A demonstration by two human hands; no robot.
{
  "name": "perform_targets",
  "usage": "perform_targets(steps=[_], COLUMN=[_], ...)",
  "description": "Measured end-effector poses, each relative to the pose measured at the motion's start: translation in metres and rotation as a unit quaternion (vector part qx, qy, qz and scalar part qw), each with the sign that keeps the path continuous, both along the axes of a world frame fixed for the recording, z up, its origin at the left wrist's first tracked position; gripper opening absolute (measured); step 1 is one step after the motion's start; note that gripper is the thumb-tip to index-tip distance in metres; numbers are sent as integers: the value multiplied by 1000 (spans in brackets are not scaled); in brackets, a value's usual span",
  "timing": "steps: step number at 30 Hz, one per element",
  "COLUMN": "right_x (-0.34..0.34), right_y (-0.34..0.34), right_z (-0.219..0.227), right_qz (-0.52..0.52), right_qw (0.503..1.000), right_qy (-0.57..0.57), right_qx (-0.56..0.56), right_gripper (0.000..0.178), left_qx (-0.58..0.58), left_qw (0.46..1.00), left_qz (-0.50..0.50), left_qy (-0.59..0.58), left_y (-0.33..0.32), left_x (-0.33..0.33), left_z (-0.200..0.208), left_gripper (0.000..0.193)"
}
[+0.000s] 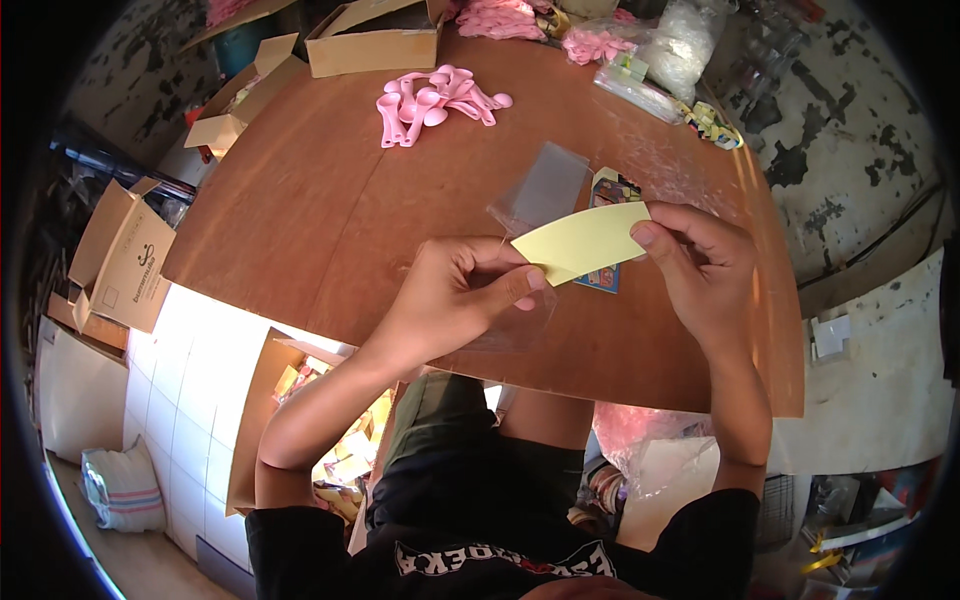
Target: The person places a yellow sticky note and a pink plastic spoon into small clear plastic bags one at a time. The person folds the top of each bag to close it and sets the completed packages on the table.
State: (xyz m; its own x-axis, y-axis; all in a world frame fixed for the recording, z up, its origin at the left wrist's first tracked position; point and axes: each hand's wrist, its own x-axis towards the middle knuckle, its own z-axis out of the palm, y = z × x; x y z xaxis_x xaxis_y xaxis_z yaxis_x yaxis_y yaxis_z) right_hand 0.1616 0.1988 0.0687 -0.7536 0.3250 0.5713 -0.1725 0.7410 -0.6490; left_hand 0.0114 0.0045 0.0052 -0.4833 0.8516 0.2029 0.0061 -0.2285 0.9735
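A pale yellow card (582,242) is stretched between my two hands above the table, bowed a little along its length. My left hand (470,285) pinches its left end between thumb and fingers. At its right end my right hand (700,255) grips the corner in a thumb-and-finger pinch. A clear plastic bag (535,310) hangs by my left hand, partly behind it. Below the yellow card lie colourful printed cards (612,190), half covered by it. Clear plastic sleeves (548,185) lie flat on the table just beyond my left hand.
Pink plastic spoons (430,105) lie heaped on the brown wooden table (300,200). An open cardboard box (375,40) stands at the far edge, with bagged pink items (500,18) beside it. Packaged goods (640,90) sit far right. Another box (262,430) holds colourful pieces below the table's front edge.
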Motion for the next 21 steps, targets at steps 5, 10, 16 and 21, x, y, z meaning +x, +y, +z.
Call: perform_targets(steps=[5, 10, 16, 21], right_x=[-4, -7, -20, -22], right_y=[-5, -11, -16, -31], right_z=[3, 8, -11, -12], right_qz=[26, 50, 178, 201], right_qw=[998, 996, 977, 944], right_qy=[-1, -56, -94, -189], right_qx=[-52, -52, 68, -181], right_gripper=[13, 12, 15, 19], left_qx=[-70, -33, -23, 86], left_qw=[988, 999, 995, 965], left_qz=[-1, -17, 25, 130], left_qy=[136, 39, 99, 213], left_y=[2, 4, 2, 2], left_x=[-3, 0, 6, 8], left_z=[-7, -9, -5, -14], left_gripper=[22, 24, 23, 25])
